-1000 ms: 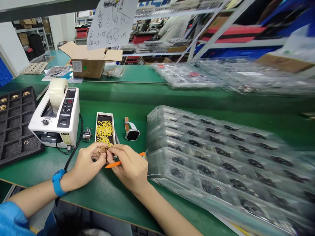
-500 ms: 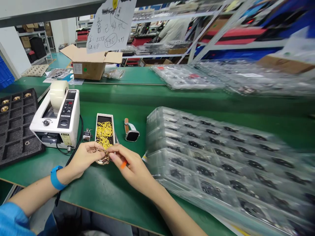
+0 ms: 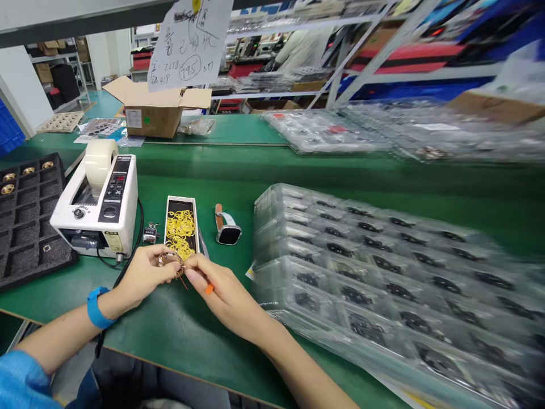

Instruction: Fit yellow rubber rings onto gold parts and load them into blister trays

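A round gold watch case, tilted on edge, is pinched between the thumb and fingers of my left hand. At its right rim, the thumb and forefinger of my right hand close on the case. A thin red strip sticks out below the rim by the right fingertips. An orange band wraps one of my right fingers. Just behind the hands, a white box holds many thin yellow rings. Whether the right fingertips also pinch a small part is hidden.
A white tape dispenser and a small metal tally counter stand left. Beyond them lies a black foam tray with several gold cases. A smartwatch lies behind my right hand. Stacked clear plastic trays fill the right side.
The watch case has turned from lying flatter to more edge-on, showing its open ring. The red strip now shows beneath it. My right hand has shifted slightly left.
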Available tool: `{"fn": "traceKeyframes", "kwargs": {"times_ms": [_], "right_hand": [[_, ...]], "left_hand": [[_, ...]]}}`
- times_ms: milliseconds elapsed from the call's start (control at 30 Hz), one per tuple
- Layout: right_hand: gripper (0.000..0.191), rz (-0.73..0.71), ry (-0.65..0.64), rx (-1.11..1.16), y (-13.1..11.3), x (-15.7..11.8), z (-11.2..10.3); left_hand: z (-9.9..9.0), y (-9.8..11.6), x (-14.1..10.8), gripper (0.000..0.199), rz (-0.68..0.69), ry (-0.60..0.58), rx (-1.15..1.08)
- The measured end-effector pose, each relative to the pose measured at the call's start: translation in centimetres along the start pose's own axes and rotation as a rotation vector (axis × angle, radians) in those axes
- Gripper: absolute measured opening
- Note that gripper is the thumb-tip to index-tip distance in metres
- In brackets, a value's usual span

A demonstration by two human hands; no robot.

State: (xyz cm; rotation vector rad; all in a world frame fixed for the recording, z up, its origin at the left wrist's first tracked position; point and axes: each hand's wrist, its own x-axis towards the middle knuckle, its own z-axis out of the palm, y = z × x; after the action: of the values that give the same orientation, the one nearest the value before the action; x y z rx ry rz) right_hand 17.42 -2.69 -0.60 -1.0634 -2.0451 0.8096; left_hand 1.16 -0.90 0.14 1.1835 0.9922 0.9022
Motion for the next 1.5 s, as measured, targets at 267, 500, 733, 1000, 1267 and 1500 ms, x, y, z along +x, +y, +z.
{"fn": "traceKeyframes", "kwargs": {"times_ms": [267,500,733,1000,1267,1500], "right_hand": [[0.045,0.170,-0.038,0.250,0.5,0.2,0.3],[0.056,0.416,0.104,0.491,0.2,0.8,0.5],[0.048,0.533,0.046,0.932,-0.6,0.9,1.0],[0.031,0.144,0.353,0.140,0.6,0.0,0.9],[0.030,0.026,0.315,0.115,0.2,0.1,1.3],[0.042,0.212,0.181,0.501,0.1,0.7,0.0]], "left_hand": [[0.1,0.0,0.1,0.020,0.063,-0.020,0.017],[-0.8,-1.0,0.3,0.027,0.337,0.096,0.390],[-0.4,-1.6,-0.3,0.027,1.090,0.149,1.304],[-3.7,-1.8,-5.7,0.032,0.296,0.502,0.305],[-8.1,1.9,-5.6,0.018,0.360,0.779,-0.057],[-5.8,6.7,-4.3,0.017,0.555,0.509,0.949]]}}
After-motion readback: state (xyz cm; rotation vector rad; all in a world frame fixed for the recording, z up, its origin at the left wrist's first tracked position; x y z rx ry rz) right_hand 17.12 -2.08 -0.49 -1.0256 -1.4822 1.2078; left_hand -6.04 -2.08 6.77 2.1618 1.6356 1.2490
